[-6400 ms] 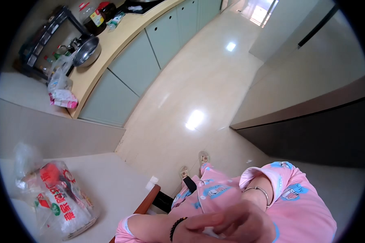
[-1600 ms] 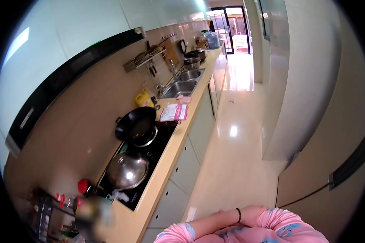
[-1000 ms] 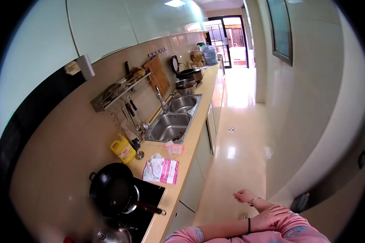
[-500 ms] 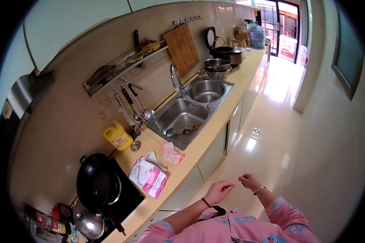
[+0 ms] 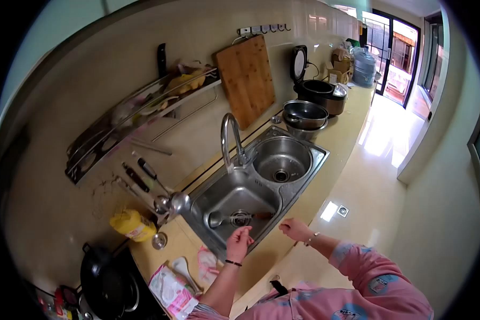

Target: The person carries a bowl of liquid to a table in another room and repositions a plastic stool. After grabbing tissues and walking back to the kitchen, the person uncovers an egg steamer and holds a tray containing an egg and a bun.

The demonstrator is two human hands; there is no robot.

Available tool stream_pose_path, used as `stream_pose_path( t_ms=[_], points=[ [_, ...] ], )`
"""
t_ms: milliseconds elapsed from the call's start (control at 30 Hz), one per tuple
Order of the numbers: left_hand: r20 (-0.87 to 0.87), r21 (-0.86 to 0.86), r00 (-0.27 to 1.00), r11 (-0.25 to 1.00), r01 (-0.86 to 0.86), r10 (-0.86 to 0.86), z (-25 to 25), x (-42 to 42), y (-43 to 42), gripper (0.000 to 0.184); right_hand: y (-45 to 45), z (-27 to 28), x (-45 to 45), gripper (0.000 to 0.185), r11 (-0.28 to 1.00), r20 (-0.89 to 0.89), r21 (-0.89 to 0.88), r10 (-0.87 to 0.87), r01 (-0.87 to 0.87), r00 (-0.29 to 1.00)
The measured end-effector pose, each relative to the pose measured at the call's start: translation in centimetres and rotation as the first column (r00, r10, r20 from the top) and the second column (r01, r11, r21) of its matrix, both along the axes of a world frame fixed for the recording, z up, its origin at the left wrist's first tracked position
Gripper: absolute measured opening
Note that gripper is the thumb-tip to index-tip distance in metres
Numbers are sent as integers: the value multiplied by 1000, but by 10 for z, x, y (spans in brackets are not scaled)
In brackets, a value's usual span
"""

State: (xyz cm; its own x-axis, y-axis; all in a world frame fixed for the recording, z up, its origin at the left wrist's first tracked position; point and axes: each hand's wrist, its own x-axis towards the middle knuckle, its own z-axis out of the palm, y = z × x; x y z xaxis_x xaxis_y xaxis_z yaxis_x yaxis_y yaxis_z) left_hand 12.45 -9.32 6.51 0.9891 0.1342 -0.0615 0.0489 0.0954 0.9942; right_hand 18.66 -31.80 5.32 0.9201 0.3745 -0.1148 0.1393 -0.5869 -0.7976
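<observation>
My left hand (image 5: 240, 244) is over the near edge of the larger sink basin (image 5: 234, 194), its fingers loosely curled together with nothing visible in them. A dark beaded bracelet circles that wrist. Just right of it, my right hand (image 5: 296, 230) hovers by the counter's front edge, fingers folded in and no object showing. In the basin lies a ladle (image 5: 215, 219) with a brown-tipped handle across the drain. The curved faucet (image 5: 229, 136) stands behind the basin, and the smaller round basin (image 5: 282, 154) is to the right.
On the counter near my left forearm are a pink cloth (image 5: 208, 265), a white spoon (image 5: 183, 272) and a pink-and-white packet (image 5: 170, 293). A black wok (image 5: 102, 282) sits at the left. Farther right are stacked pots (image 5: 305, 114) and an open rice cooker (image 5: 322, 96).
Both hands have moved forward from near my body to the sink's front edge. My view has come closer to the sink, and the wok has shifted toward the lower left.
</observation>
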Motion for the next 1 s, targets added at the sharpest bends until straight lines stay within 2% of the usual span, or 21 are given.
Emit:
stream_pose_path(
  t_ms=[33, 100, 167, 233, 300, 333, 367, 400, 433, 500, 533, 567, 600, 633, 667, 767, 900, 967, 1000],
  points=[
    [-4, -68, 999, 997, -39, 39, 0, 22, 1, 20, 4, 6, 25, 22, 1000, 2, 2, -8, 8, 1000],
    [-76, -157, 994, 984, -87, 75, 10, 54, 6, 22, 16, 10, 77, 19, 996, 304, -60, -41, 63, 952],
    [-168, -119, 979, 983, -140, 119, 26, 79, 3, 22, 28, 19, 129, 18, 994, 296, -104, 2, 30, 955],
    [-202, -241, 974, 959, -147, 98, 15, 103, 9, 22, 36, 19, 179, 18, 988, 278, -155, 61, -18, 959],
    [-231, -218, 963, 957, -190, 139, 11, 119, 11, 19, 49, 4, 226, 16, 970, 559, -244, 122, 22, 820],
    [-256, -253, 943, 926, -280, 215, 15, 126, 8, 19, 57, -1, 248, 16, 972, 558, -235, 127, 9, 820],
    [-278, -289, 918, 886, -362, 284, 17, 137, 6, 21, 64, -6, 272, 17, 957, 616, -290, 183, 5, 766],
    [-275, -334, 923, 873, -355, 270, 14, 144, 9, 23, 70, -7, 288, 18, 941, 662, -339, 232, 8, 713],
    [-274, -323, 923, 878, -352, 269, 15, 152, 8, 23, 76, -8, 299, 18, 945, 663, -328, 221, 11, 715],
    [-295, -493, 911, 771, -403, 288, 17, 169, 7, 23, 89, -8, 318, 16, 955, 696, -272, 110, 118, 710],
    [-284, -501, 909, 760, -413, 306, 17, 177, 7, 22, 92, -5, 329, 16, 957, 700, -261, 99, 125, 707],
    [-280, -496, 911, 767, -407, 302, 12, 183, 12, 22, 95, -6, 338, 16, 917, 530, -396, 271, -48, 804],
    [-245, -585, 927, 719, -375, 284, 8, 187, 16, 20, 96, -8, 345, 16, 839, 319, -490, 426, -237, 847],
    [-208, -670, 942, 662, -334, 265, 5, 193, 20, 19, 98, -10, 349, 16, 842, 318, -489, 416, -228, 852],
    [-149, -646, 952, 703, -299, 268, 8, 198, 18, 18, 98, -13, 352, 16, 850, 361, -471, 429, -236, 828],
    [-144, -651, 918, 663, -370, 371, 10, 204, 17, 17, 92, -14, 343, 16, 870, 392, -429, 420, -241, 818],
    [-92, -684, 942, 667, -295, 323, 6, 209, 24, 16, 94, -12, 332, 16, 896, 387, -387, 373, -219, 843],
    [-86, -728, 950, 632, -266, 301, 1, 211, 26, 15, 96, -5, 327, 16, 878, 358, -410, 404, -247, 842],
    [-85, -728, 951, 633, -263, 298, -3, 212, 26, 15, 100, 0, 320, 16, 857, 400, -462, 432, -230, 808]
  ],
)
